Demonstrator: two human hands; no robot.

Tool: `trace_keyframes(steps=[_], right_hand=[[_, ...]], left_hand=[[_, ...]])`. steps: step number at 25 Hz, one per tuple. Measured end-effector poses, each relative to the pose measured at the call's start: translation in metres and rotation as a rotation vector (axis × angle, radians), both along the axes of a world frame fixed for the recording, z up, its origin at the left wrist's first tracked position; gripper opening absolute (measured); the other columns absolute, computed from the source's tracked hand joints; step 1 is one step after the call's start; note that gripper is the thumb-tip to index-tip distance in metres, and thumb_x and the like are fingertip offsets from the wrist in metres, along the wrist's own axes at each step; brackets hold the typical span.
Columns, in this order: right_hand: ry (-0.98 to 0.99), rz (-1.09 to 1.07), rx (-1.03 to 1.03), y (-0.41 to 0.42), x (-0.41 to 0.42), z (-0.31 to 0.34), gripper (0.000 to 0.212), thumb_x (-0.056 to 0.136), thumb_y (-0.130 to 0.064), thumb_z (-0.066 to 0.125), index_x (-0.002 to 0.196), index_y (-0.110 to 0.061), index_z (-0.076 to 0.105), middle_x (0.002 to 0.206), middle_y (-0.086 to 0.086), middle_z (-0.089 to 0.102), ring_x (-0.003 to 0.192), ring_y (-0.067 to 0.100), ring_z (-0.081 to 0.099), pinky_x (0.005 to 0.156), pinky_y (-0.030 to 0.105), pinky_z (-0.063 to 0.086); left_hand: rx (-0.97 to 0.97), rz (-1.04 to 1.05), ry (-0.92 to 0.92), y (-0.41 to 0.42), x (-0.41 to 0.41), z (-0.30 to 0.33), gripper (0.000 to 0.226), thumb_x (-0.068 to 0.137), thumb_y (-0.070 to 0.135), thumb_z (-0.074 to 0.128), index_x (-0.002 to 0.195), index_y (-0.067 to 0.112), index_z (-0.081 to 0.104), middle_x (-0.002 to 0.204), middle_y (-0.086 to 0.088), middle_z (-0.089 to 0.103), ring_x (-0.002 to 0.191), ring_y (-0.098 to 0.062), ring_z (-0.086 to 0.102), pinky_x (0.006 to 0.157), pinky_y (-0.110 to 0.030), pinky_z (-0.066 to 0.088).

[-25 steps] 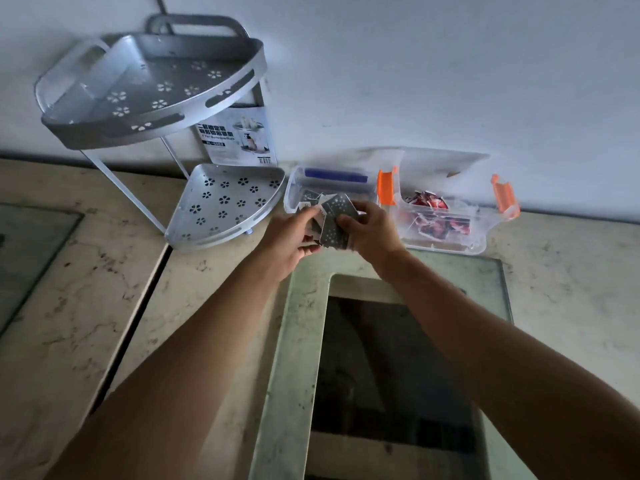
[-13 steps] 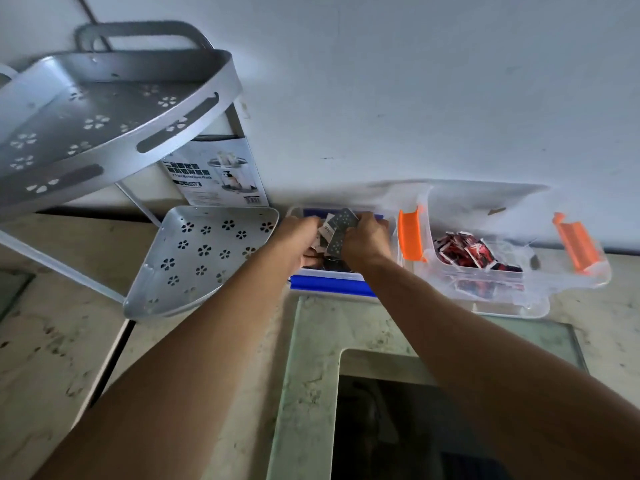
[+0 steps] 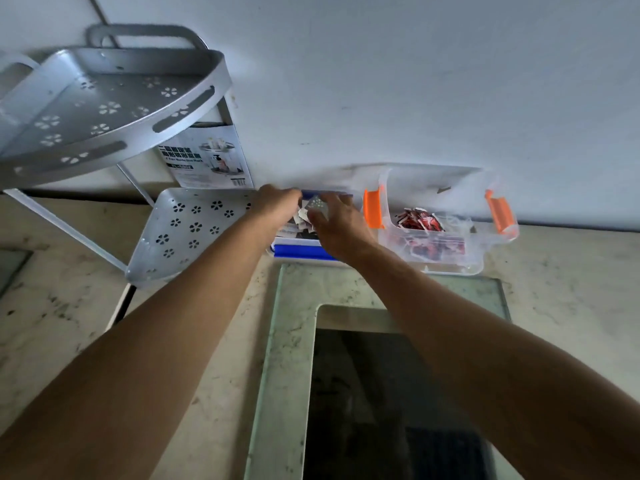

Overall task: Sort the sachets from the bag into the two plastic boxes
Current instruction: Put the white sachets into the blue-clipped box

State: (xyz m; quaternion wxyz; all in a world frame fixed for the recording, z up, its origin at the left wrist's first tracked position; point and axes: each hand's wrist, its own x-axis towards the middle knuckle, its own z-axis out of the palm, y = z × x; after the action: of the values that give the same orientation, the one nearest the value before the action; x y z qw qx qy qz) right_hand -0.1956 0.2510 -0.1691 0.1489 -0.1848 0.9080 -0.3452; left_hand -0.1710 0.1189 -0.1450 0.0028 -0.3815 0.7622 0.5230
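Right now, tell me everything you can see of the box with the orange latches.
The box with the orange latches is a clear plastic tub with its lid off, standing upright on the marble counter against the white wall. One orange latch hangs at its left end and another at its right. Inside lies a loose heap of red sachets. It stands right beside the blue-handled box. Neither hand touches it.

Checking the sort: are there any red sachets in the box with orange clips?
Yes, red sachets lie piled inside the clear box with orange clips, to the right of both hands.
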Motion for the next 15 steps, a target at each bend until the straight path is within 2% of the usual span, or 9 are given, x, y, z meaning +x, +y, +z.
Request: trace_keyframes(steps=[3, 4, 6, 8, 9, 12, 15], right_hand=[[0.028, 0.042, -0.008, 0.035, 0.039, 0.023, 0.052, 0.100, -0.039, 0.050, 0.146, -0.016, 0.046, 0.152, 0.016, 0.042, 0.137, 0.033, 0.045, 0.110, 0.041, 0.038], [0.041, 0.042, 0.002, 0.055, 0.057, 0.031, 0.053, 0.100, -0.041, 0.050, 0.146, -0.015, 0.046, 0.151, 0.016, 0.043, 0.137, 0.034, 0.044, 0.111, 0.042, 0.038], [0.047, 0.049, 0.056, 0.094, 0.087, 0.039, 0.057, 0.100, -0.045, 0.049, 0.148, -0.014, 0.043, 0.154, 0.016, 0.039, 0.137, 0.034, 0.043, 0.111, 0.045, 0.039], [0.046, 0.064, 0.125, 0.139, 0.124, 0.045, 0.063, 0.099, -0.051, 0.047, 0.151, -0.017, 0.037, 0.157, 0.014, 0.034, 0.141, 0.033, 0.039, 0.113, 0.047, 0.037], [0.039, 0.063, 0.163, 0.163, 0.145, 0.046, 0.064, 0.098, -0.054, 0.046, 0.152, -0.020, 0.036, 0.159, 0.012, 0.032, 0.143, 0.032, 0.036, 0.114, 0.048, 0.035], [0.022, 0.023, 0.206, 0.228, 0.205, 0.029, 0.064, 0.095, -0.059, 0.045, 0.150, -0.026, 0.036, 0.158, 0.009, 0.032, 0.143, 0.031, 0.034, 0.114, 0.049, 0.036], [-0.061, -0.040, 0.252, 0.283, 0.266, 0.009, 0.067, 0.095, -0.062, 0.042, 0.151, -0.027, 0.033, 0.160, 0.009, 0.029, 0.143, 0.032, 0.035, 0.114, 0.052, 0.038]], left_hand=[[-0.073, -0.093, 0.064, 0.029, 0.050, 0.029, 0.025, 0.087, 0.028, 0.058, 0.067, 0.013, 0.058, 0.052, 0.000, 0.055, 0.057, -0.023, 0.050, 0.062, -0.032, 0.040], [-0.112, -0.139, 0.066, 0.041, 0.073, 0.037, 0.024, 0.088, 0.030, 0.057, 0.070, 0.014, 0.059, 0.058, -0.001, 0.058, 0.060, -0.022, 0.052, 0.065, -0.031, 0.040], [-0.191, -0.222, 0.026, 0.064, 0.113, 0.045, 0.028, 0.088, 0.039, 0.058, 0.100, 0.016, 0.067, 0.096, -0.008, 0.071, 0.088, -0.025, 0.065, 0.082, -0.034, 0.050], [-0.281, -0.315, -0.032, 0.088, 0.156, 0.049, 0.054, 0.088, 0.047, 0.058, 0.132, 0.016, 0.058, 0.129, -0.011, 0.065, 0.117, -0.028, 0.061, 0.098, -0.036, 0.048], [-0.309, -0.364, -0.059, 0.104, 0.179, 0.050, 0.061, 0.089, 0.049, 0.058, 0.139, 0.015, 0.051, 0.138, -0.012, 0.059, 0.125, -0.029, 0.056, 0.101, -0.036, 0.045], [-0.380, -0.531, -0.108, 0.149, 0.240, 0.038, 0.068, 0.091, 0.053, 0.057, 0.145, 0.014, 0.043, 0.145, -0.015, 0.048, 0.130, -0.030, 0.051, 0.102, -0.039, 0.044], [-0.423, -0.678, -0.180, 0.202, 0.286, 0.013, 0.071, 0.091, 0.055, 0.058, 0.146, 0.014, 0.041, 0.143, -0.016, 0.048, 0.128, -0.031, 0.052, 0.103, -0.039, 0.044]])
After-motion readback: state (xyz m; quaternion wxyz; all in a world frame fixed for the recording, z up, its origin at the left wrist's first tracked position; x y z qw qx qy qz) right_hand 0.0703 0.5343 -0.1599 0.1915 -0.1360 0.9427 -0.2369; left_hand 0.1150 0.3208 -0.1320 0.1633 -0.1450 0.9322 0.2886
